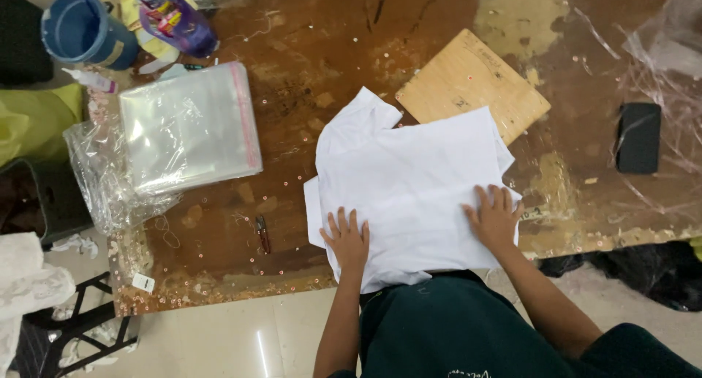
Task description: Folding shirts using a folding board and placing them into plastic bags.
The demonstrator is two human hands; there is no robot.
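Note:
A white folded garment [413, 180] lies on the worn brown table [307, 93], its near edge hanging over the table's front. My left hand [346, 238] presses flat on its near left part, fingers spread. My right hand [495, 216] rests flat on its right edge, fingers apart. Neither hand grips anything. Part of the garment covers a light wooden board [468, 82] behind it.
A stack of clear plastic bags [190, 126] lies at the left, atop crumpled plastic [102, 180]. A blue cup [84, 31] and a purple bottle [175, 16] stand far left. A black phone [638, 137] lies right. A small dark tool [262, 234] is near the front.

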